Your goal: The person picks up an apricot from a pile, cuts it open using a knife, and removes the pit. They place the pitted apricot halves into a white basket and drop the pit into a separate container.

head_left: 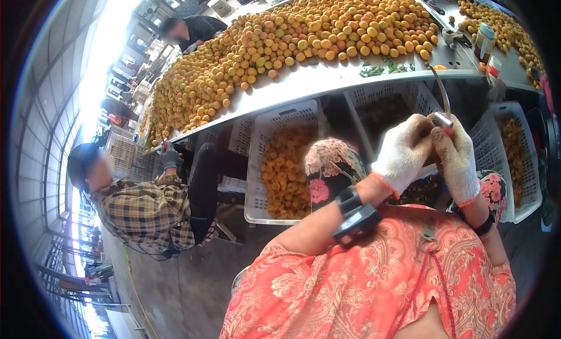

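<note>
My left hand (403,150), in a white knitted glove with an orange cuff, is closed, its fingertips meeting my right hand. Whatever lies between its fingers is hidden. My right hand (457,158), in a similar glove with brownish stains, is wrapped round a knife (442,92). The thin curved blade points up and away from me, and a bit of red handle shows at the fist. Both hands are above my lap, just before the metal table (269,102). Beyond them, a large heap of whole apricots (304,32) covers the tabletop.
A white crate (252,190) of halved apricots (286,175) stands left of my knees. Another crate (530,190) with fruit is at right. Green leaves (385,68) and a jar (484,42) are on the table. A co-worker in a plaid shirt (146,213) sits at left.
</note>
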The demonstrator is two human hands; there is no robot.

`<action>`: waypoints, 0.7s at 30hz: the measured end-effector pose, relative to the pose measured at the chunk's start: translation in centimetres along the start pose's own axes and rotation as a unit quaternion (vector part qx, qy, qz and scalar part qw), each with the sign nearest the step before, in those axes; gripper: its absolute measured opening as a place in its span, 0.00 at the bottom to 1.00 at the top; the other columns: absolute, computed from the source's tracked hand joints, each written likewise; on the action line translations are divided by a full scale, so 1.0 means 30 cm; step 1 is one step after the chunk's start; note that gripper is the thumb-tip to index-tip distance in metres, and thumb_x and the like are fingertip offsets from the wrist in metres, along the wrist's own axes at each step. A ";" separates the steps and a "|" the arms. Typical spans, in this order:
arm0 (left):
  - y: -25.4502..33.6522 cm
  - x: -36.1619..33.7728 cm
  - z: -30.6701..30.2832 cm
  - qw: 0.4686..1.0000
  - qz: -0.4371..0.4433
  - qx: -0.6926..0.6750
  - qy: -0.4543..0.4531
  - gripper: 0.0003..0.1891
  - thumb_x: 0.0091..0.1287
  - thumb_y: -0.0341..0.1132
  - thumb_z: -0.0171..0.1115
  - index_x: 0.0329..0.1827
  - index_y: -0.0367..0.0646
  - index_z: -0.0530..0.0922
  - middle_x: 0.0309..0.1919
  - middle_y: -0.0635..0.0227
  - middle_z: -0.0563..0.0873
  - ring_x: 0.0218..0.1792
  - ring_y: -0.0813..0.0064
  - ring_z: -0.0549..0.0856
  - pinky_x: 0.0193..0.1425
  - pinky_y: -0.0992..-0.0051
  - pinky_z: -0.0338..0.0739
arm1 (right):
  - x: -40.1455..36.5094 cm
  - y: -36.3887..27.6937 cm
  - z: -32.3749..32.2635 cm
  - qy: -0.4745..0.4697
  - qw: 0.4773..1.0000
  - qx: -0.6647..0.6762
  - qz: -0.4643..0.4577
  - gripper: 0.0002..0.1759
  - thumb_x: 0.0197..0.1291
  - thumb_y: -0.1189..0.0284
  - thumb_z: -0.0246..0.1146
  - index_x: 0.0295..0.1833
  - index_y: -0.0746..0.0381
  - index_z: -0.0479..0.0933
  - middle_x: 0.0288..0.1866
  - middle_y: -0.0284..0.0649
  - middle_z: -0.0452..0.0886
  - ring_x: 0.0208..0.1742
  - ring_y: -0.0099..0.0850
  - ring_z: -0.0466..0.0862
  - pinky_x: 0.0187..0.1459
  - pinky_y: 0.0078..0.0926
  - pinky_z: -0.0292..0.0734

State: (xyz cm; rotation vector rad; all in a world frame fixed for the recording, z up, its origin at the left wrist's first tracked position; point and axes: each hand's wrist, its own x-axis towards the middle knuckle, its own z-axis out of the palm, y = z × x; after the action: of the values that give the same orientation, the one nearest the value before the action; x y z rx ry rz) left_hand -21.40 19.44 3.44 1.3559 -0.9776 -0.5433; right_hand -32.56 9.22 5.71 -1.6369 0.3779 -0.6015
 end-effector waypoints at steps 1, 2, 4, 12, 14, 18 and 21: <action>-0.022 0.001 0.008 1.000 0.000 -0.018 0.025 0.12 0.70 0.29 0.63 0.54 0.35 0.78 0.41 0.65 0.86 0.40 0.80 0.83 0.44 0.77 0.79 | -0.003 0.006 0.000 0.000 1.000 0.000 0.003 0.12 0.75 0.69 0.58 0.57 0.64 0.76 0.35 0.25 0.74 0.32 0.11 0.69 0.31 0.12 0.63; -0.032 0.007 0.015 0.998 0.000 -0.036 0.050 0.11 0.71 0.29 0.62 0.53 0.36 0.78 0.39 0.66 0.86 0.37 0.81 0.83 0.41 0.78 0.79 | -0.005 0.013 -0.001 0.001 1.000 0.023 0.001 0.13 0.75 0.69 0.58 0.57 0.64 0.76 0.35 0.25 0.74 0.32 0.11 0.69 0.30 0.12 0.63; -0.050 0.034 -0.022 0.987 -0.092 -0.080 0.107 0.11 0.72 0.31 0.62 0.55 0.39 0.78 0.34 0.69 0.84 0.27 0.84 0.77 0.29 0.81 0.73 | -0.016 0.004 -0.026 -0.010 0.996 0.081 0.045 0.14 0.75 0.69 0.59 0.59 0.64 0.76 0.34 0.26 0.74 0.31 0.12 0.69 0.29 0.12 0.63; 0.055 0.012 -0.003 0.968 -0.184 -0.173 -0.007 0.20 0.70 0.27 0.64 0.65 0.39 0.76 0.33 0.70 0.84 0.22 0.85 0.76 0.22 0.83 0.67 | 0.048 0.158 -0.044 0.067 0.982 0.022 -0.177 0.16 0.75 0.63 0.59 0.50 0.67 0.77 0.35 0.36 0.80 0.39 0.23 0.79 0.40 0.27 0.77; 0.048 0.003 0.032 0.977 -0.168 -0.135 0.001 0.17 0.66 0.23 0.66 0.57 0.36 0.78 0.33 0.69 0.84 0.22 0.85 0.76 0.24 0.84 0.67 | 0.022 0.100 -0.042 0.024 0.996 0.075 -0.052 0.18 0.73 0.61 0.62 0.49 0.67 0.79 0.36 0.37 0.82 0.41 0.22 0.78 0.41 0.27 0.76; 0.070 0.000 0.045 0.975 -0.176 -0.138 0.010 0.16 0.66 0.26 0.63 0.56 0.35 0.76 0.30 0.71 0.79 0.24 0.84 0.74 0.26 0.83 0.66 | 0.016 0.076 -0.063 0.003 0.986 0.164 0.015 0.20 0.74 0.57 0.61 0.45 0.67 0.78 0.33 0.34 0.81 0.37 0.20 0.76 0.38 0.24 0.74; 0.083 -0.017 0.039 0.970 -0.171 -0.172 0.020 0.16 0.67 0.28 0.63 0.56 0.34 0.76 0.31 0.70 0.79 0.24 0.83 0.74 0.26 0.82 0.67 | 0.003 0.047 -0.069 -0.005 0.965 0.237 0.111 0.19 0.73 0.58 0.61 0.44 0.66 0.78 0.31 0.33 0.80 0.35 0.21 0.77 0.36 0.24 0.74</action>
State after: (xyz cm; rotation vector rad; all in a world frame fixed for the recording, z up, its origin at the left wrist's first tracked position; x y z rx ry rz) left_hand -23.15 19.67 5.63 1.2175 -0.5804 -0.8989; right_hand -33.56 7.26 4.51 -1.1213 0.3708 -0.4679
